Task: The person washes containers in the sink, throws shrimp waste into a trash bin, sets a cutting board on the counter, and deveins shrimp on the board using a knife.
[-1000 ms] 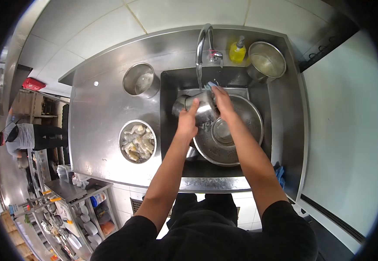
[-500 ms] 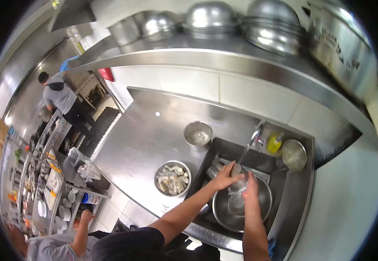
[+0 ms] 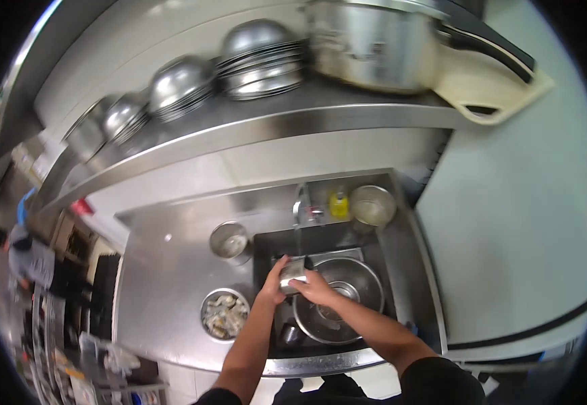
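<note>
Over the sink (image 3: 401, 270), my two hands hold a shiny metal cup (image 3: 295, 273) close to the tap's stream. My left hand (image 3: 275, 278) wraps its left side, while my right hand (image 3: 316, 288) grips it from the right, fingers closed round it. Just right of and below the hands, a wide metal bowl (image 3: 371, 317) sits in the sink, with a smaller round metal dish (image 3: 344, 291) inside. Another small metal vessel (image 3: 291, 333) lies on the sink floor to the left of the bowl. The tap (image 3: 299, 208) is running behind my hands.
On the steel counter (image 3: 162, 283) stand a metal pot (image 3: 229, 240) and a bowl of pale chunks (image 3: 224, 315). Behind the sink are a yellow bottle (image 3: 338, 204) and another pot (image 3: 373, 206). Stacked bowls (image 3: 259, 64) and a large cooker (image 3: 378, 47) fill the overhead shelf. A person (image 3: 30, 260) stands far left.
My view has swung right, showing more of the shelf and right wall. My hands have shifted left of the wide bowl. The nearby person's arm at lower left has left view.
</note>
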Demonstrator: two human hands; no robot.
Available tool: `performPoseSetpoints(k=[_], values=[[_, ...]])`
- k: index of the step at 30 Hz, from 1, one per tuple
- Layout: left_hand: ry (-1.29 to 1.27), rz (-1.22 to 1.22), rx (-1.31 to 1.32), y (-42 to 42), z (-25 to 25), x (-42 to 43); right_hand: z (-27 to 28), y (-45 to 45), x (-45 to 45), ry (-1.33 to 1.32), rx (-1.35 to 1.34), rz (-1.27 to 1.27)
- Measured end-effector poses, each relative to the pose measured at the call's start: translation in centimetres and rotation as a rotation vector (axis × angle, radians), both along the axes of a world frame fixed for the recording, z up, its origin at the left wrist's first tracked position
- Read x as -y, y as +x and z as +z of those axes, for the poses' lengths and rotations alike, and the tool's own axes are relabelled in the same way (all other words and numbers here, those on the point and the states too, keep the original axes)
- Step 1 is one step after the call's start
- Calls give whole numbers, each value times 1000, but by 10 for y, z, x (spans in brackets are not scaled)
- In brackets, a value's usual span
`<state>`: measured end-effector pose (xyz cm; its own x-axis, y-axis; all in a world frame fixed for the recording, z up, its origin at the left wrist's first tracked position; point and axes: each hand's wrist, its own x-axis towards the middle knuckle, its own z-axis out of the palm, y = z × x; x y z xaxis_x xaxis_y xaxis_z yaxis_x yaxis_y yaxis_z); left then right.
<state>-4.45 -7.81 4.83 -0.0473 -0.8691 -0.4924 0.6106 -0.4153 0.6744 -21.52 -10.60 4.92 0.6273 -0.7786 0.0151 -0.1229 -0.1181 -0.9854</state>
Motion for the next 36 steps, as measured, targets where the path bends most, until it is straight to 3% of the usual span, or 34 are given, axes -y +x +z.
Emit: performPoseSetpoints(k=[2,3,6,7,8,9,10,11,12,13,14,16,19,23,26,30,31,34,36], values=[[-74,8,58,-14,-26,-26,18,4,-4,191,126,-203],[-112,23,90,-18,-30,-28,9,7,3,406,85,-312],[-57,-2,12,-26,-22,-33,5,21,-9,471,138,-558],[-6,60,-11,-26,-9,-30,-5,19,-17,461,277,-311],[-143,47,-215,-15,-28,-17,0,13,-30,88,25,-194],[-114,52,-77,-6,-18,-13,7,6,-42,-268,-216,-53],[-29,37,-131,-3,-9,-9,-12,-2,-29,-436,-404,204],[93,-113,-149,5,11,-11,21,-19,-18,-654,-600,367],[108,-144,-118,10,5,-8,41,-34,-6,-868,-615,405],[126,-125,-115,13,0,-11,17,-36,4,-1047,-664,328],[117,-117,-110,11,-2,-6,20,-37,19,-1292,-848,458],[108,-87,-224,-5,15,-8,68,-37,30,-1381,-889,425],[111,-66,-257,-19,8,-10,70,-23,40,-1159,-637,142],[108,-80,-293,-29,3,-8,34,-6,34,-565,-510,-79],[122,-71,-330,-25,-25,5,7,-4,34,-300,-332,111],[213,-14,-215,-28,-12,20,31,-34,69,-310,-460,462],[238,3,-177,-25,-11,27,48,-56,76,-325,-301,420],[179,156,-230,-16,-18,43,109,-94,108,-475,-701,-121],[212,213,-266,-10,-32,61,97,-118,164,-763,-830,-255]])
